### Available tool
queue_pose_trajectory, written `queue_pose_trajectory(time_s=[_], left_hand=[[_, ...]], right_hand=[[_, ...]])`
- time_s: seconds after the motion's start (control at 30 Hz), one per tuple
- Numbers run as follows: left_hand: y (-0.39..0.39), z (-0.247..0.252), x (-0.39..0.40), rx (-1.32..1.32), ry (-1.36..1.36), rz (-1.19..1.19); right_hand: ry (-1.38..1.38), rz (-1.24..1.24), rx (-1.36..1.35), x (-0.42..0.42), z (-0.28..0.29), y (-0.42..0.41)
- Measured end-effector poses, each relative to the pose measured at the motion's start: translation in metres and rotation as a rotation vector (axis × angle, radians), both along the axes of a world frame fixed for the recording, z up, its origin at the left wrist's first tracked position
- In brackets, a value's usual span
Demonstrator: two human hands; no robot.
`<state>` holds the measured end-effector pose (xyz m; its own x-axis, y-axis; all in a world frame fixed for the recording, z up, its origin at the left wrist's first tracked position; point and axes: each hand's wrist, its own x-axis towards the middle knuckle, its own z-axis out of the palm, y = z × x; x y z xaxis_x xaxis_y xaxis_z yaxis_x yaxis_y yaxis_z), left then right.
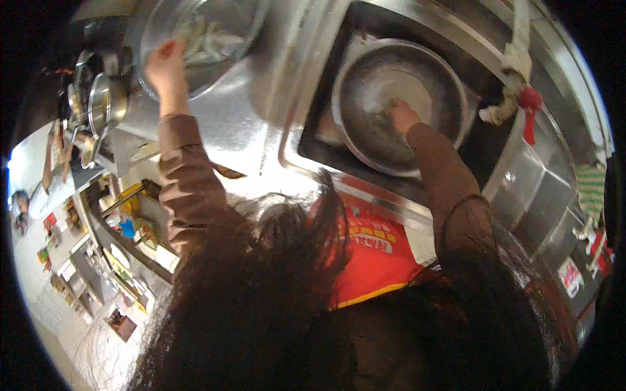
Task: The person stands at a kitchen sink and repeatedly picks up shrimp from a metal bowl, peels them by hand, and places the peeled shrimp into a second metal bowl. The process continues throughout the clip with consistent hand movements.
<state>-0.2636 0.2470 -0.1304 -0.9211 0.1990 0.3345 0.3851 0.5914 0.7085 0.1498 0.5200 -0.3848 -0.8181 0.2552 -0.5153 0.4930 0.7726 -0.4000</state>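
Observation:
A large metal basin (345, 122) sits in the sink, with cloudy liquid (415, 97) inside. My right hand (404, 116) reaches down into this basin, and its fingertips are blurred. Over the near left rim of a wide, clear-looking bowl (222, 77) is my left hand (167, 66), bent at the wrist. Pale, elongated food pieces (208, 41) lie in that bowl, just beyond the hand. A small reddish patch shows on the left hand. What either hand holds, if anything, is hidden or blurred.
The dark sink (313, 137) has a metal rim. At its right stands a tap with a red lever handle (529, 112). Steel pots (108, 105) with handles stand at far left, above shelves (132, 225) of goods. A red apron (371, 264) hangs on my front.

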Motion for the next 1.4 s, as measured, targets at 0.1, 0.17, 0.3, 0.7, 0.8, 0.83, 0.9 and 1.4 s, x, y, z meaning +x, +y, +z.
queue_pose_trajectory(time_s=[0.1,0.17,0.3,0.7,0.8,0.83,0.9,1.4], left_hand=[[-0.014,-0.022,0.006,-0.051,-0.069,0.035],[-0.023,-0.025,0.025,0.042,-0.097,0.054],[-0.024,-0.014,0.078,0.169,-0.226,0.11],[0.032,-0.044,0.266,-0.023,-0.773,-0.456],[0.047,-0.047,0.288,0.039,-0.785,-0.534],[0.05,-0.046,0.294,0.082,-0.773,-0.54],[0.054,-0.04,0.304,0.157,-0.755,-0.557],[0.05,0.02,0.325,0.328,-0.28,-0.649]], right_hand=[[0.001,0.108,0.086,-0.004,-0.009,-0.011],[-0.07,0.1,0.101,-0.009,-0.016,-0.016],[-0.058,0.072,0.057,-0.008,-0.022,-0.015],[0.227,-0.455,-0.458,-0.005,0.08,-0.021],[0.337,-0.617,-0.889,-0.002,0.131,-0.033],[0.38,-0.636,-1.019,0.003,0.147,-0.041],[0.455,-0.666,-1.124,0.007,0.173,-0.059],[0.817,-0.311,-0.637,0.015,0.244,-0.099]])
